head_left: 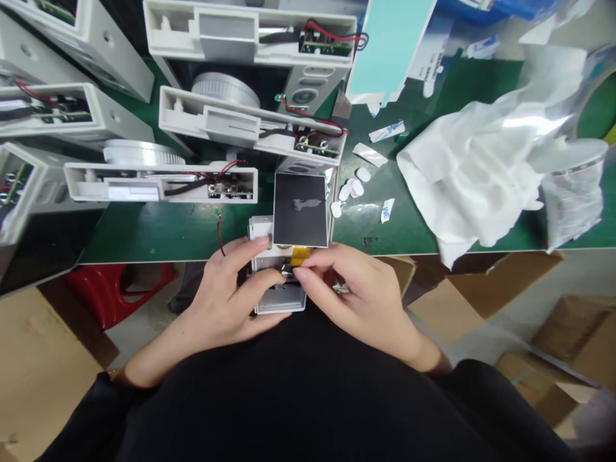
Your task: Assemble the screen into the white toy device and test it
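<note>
My left hand [231, 289] grips a small white plastic housing [276, 298] held over my lap at the front edge of the green bench [168, 231], thumb and forefinger closed round its left side. My right hand [356, 295] pinches at the top of the same housing, fingertips by an orange flex ribbon [299, 255]. A dark square display panel [301, 210] hangs from that ribbon and lies on the bench just beyond the housing. A red and black wire [220, 234] trails to the left of the housing.
Several open white housings with wires and circuit boards [206, 183] are stacked at the back left. Small white oval pads [351, 188] and peeled backing strips lie right of the panel. Crumpled white plastic bags [481, 173] fill the right. Cardboard boxes [553, 333] and a red stool [120, 289] stand below.
</note>
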Action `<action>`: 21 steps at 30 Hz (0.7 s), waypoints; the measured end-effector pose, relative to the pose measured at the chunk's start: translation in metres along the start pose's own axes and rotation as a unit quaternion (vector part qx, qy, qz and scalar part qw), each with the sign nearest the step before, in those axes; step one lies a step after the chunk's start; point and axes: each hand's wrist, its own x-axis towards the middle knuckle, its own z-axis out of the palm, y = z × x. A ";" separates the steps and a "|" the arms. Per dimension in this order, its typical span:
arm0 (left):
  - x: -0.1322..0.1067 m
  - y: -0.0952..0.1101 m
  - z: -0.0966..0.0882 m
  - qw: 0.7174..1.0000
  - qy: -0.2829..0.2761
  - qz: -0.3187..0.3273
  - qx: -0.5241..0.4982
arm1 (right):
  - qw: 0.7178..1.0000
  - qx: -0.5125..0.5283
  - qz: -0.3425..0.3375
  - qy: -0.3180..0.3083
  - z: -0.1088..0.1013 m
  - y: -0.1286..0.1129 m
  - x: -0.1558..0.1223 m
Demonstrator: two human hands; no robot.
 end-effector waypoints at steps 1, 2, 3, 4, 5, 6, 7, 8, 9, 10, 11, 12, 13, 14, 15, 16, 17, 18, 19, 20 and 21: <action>-0.001 -0.001 0.001 1.000 0.008 0.008 -0.002 | 1.000 -0.010 -0.001 0.001 0.000 0.000 0.000; -0.002 -0.003 0.002 1.000 0.017 0.019 -0.002 | 1.000 -0.019 -0.003 0.003 0.000 -0.001 0.000; -0.003 -0.004 0.003 0.999 0.028 0.033 -0.003 | 1.000 -0.028 -0.005 0.004 0.000 -0.001 0.000; -0.004 -0.006 0.004 0.998 0.036 0.043 -0.004 | 0.999 -0.035 -0.007 0.006 0.001 -0.001 0.000; -0.005 -0.007 0.006 0.998 0.041 0.051 -0.005 | 0.999 -0.039 -0.009 0.008 0.001 -0.002 0.000; -0.006 -0.008 0.007 0.998 0.042 0.054 -0.004 | 0.999 -0.043 -0.011 0.009 0.001 -0.002 0.000; -0.006 -0.008 0.008 0.998 0.043 0.054 -0.003 | 0.999 -0.047 -0.012 0.011 0.002 -0.003 0.000; -0.007 -0.008 0.009 0.998 0.044 0.052 -0.001 | 0.999 -0.051 -0.013 0.014 0.002 -0.003 0.000; -0.007 -0.008 0.009 0.998 0.046 0.049 0.001 | 0.998 -0.055 -0.014 0.017 0.002 -0.004 0.000; -0.007 -0.008 0.010 0.998 0.048 0.047 0.003 | 0.998 -0.059 -0.016 0.019 0.002 -0.004 0.000; -0.007 -0.008 0.010 0.998 0.051 0.045 0.005 | 0.998 -0.061 -0.017 0.018 0.002 -0.004 -0.001; -0.006 -0.008 0.010 0.998 0.053 0.045 0.005 | 0.998 -0.062 -0.017 0.016 0.002 -0.005 -0.001; -0.005 -0.007 0.009 0.997 0.055 0.047 0.007 | 0.998 -0.063 -0.018 0.014 0.002 -0.005 -0.001; -0.005 -0.007 0.008 0.997 0.056 0.050 0.009 | 0.998 -0.062 -0.019 0.010 0.001 -0.005 -0.001; -0.004 -0.007 0.007 0.997 0.055 0.052 0.011 | 0.998 -0.062 -0.020 0.006 0.001 -0.005 -0.002; -0.003 -0.006 0.006 0.997 0.053 0.054 0.014 | 0.998 -0.062 -0.021 0.004 0.001 -0.006 -0.002; -0.003 -0.006 0.005 0.997 0.049 0.053 0.014 | 0.998 -0.062 -0.020 0.003 0.001 -0.006 -0.002; -0.003 -0.005 0.004 0.998 0.042 0.050 0.013 | 0.998 -0.062 -0.018 0.003 0.001 -0.006 -0.002; -0.003 -0.004 0.003 0.998 0.034 0.047 0.008 | 0.998 -0.063 -0.013 0.002 0.001 -0.006 -0.003; -0.003 -0.003 0.002 0.999 0.027 0.043 0.001 | 0.998 -0.064 -0.008 0.003 0.001 -0.007 -0.003; -0.004 -0.003 0.002 0.999 0.021 0.040 -0.006 | 0.998 -0.066 -0.002 0.004 0.001 -0.007 -0.003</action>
